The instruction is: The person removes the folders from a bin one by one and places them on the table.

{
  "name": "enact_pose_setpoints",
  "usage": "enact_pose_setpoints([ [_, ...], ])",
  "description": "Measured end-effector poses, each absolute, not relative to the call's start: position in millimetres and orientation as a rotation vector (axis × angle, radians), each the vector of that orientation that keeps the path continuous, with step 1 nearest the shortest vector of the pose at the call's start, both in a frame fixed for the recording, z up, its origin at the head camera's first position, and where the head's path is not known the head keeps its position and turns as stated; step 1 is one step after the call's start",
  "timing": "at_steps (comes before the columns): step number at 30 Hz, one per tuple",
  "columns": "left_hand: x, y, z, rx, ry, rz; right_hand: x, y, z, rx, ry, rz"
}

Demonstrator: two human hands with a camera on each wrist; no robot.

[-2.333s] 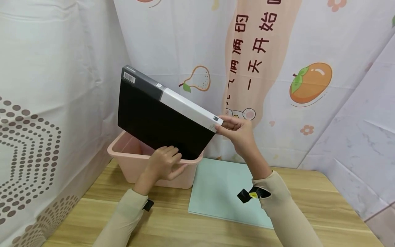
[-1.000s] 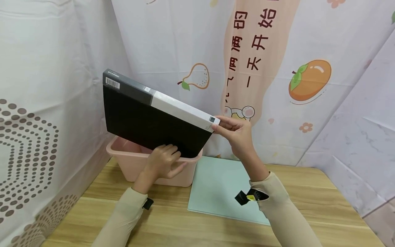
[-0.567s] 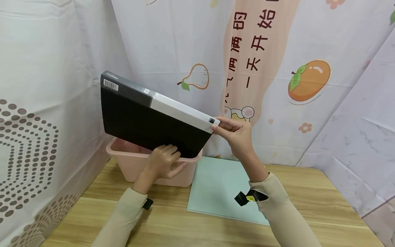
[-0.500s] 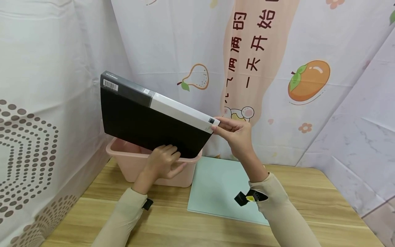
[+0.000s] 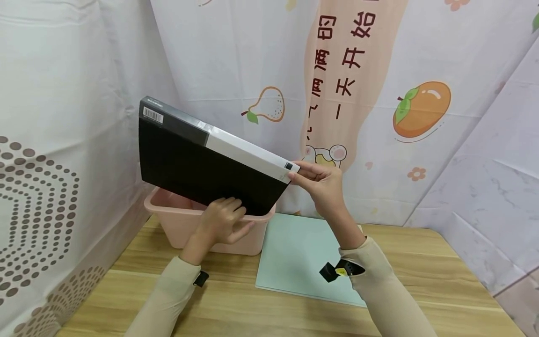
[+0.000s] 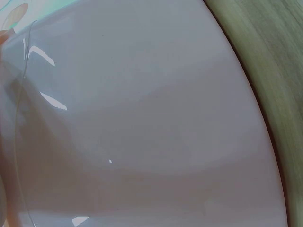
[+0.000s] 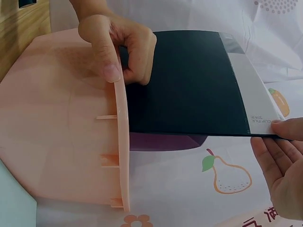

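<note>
A black clip file (image 5: 202, 164) with a grey and white spine is tilted over the pink plastic bin (image 5: 172, 229), its lower right corner inside the rim. My right hand (image 5: 324, 187) pinches the white end of the spine, thumb on the near side and fingers behind. My left hand (image 5: 221, 222) grips the bin's front rim. In the right wrist view its thumb lies outside the wall and its curled fingers inside, close to the clip file's cover (image 7: 184, 85). The bin's wall (image 6: 156, 94) fills most of the left wrist view.
A flat pale green folder or board (image 5: 303, 257) lies on the wooden table (image 5: 236, 304), right of the bin. Something purple (image 7: 165, 142) shows below the clip file in the right wrist view. Printed cloth (image 5: 236, 56) hangs behind and at both sides.
Over the earlier frames the clip file's left end swung left and a little lower. In the last half second it has barely shifted. My left hand stayed on the rim.
</note>
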State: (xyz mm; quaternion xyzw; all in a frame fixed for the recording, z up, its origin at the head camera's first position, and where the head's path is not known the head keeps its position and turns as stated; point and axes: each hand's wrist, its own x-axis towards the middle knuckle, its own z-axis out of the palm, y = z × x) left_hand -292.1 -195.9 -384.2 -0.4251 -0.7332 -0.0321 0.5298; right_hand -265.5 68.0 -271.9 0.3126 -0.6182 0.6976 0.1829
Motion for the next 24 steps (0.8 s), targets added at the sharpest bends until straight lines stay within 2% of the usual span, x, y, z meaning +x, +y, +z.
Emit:
enact_pose_setpoints([
  [24,-291.7,-195.8,-384.5,-1.006,-1.766,-0.069,-269.4,62.8,-281.9,0.849,-1.823,1.960],
])
